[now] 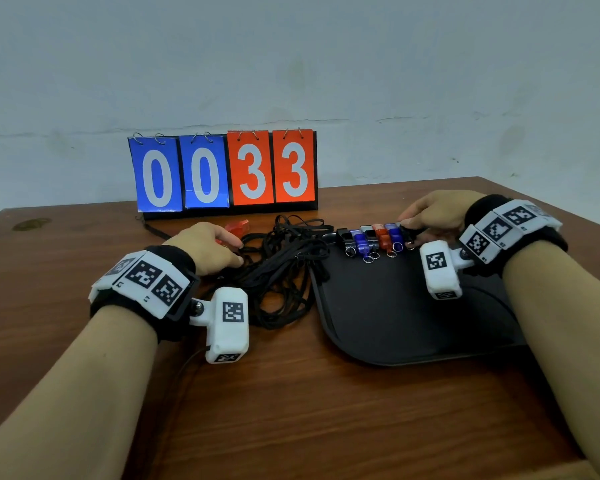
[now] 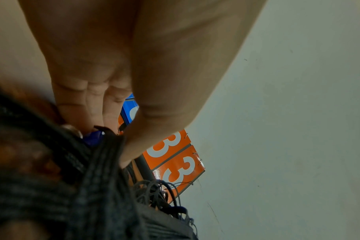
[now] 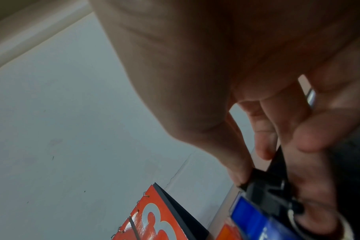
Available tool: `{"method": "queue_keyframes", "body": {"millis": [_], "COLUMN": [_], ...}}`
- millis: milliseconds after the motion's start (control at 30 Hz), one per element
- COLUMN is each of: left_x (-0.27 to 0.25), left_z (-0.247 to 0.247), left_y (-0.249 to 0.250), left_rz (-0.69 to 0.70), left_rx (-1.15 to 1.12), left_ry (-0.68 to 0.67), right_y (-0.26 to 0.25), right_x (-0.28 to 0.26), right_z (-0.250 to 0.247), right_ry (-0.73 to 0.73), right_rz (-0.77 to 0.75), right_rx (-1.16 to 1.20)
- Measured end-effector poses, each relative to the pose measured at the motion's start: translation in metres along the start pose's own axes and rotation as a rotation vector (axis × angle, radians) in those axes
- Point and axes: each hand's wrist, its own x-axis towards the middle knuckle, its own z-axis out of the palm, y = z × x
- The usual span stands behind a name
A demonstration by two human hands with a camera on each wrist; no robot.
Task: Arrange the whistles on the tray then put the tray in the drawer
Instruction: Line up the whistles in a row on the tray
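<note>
matt black plastic tray (image 1: pixel 388 317), glossy translucent plastic whistles (image 1: pixel 381 237) with metal rings, woven cloth lanyards (image 1: pixel 284 268), wood table (image 1: pixel 291 410).

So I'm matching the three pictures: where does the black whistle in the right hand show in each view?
Head: black whistle at the right end of the row on the tray, pinched by the right hand.
Left wrist: not in it.
Right wrist: lower right, between thumb and fingers.
Shared landmark: the scoreboard with its orange 3s.
</note>
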Motion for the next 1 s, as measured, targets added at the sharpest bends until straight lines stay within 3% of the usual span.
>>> {"method": "queue_keyframes", "body": {"millis": [300, 800, 1000], "left_x": [0.000, -0.007, -0.011], "left_z": [0.002, 0.010, 0.014], "left_y": [0.001, 0.011, 0.017], "left_rz": [0.002, 0.205, 0.313], "left_rx": [-0.032, -0.300, -0.449], "left_ry": [0.001, 0.106, 0.141], "right_y": [0.002, -0.006, -0.013], "right_x": [-0.002, -0.012, -0.016], "right_z": [0.002, 0.000, 0.003], "right_ry": [-0.002, 0.080, 0.207], "right_rz": [-0.005, -0.054, -0.153], "right_rx": [0.042, -0.290, -0.070]}}
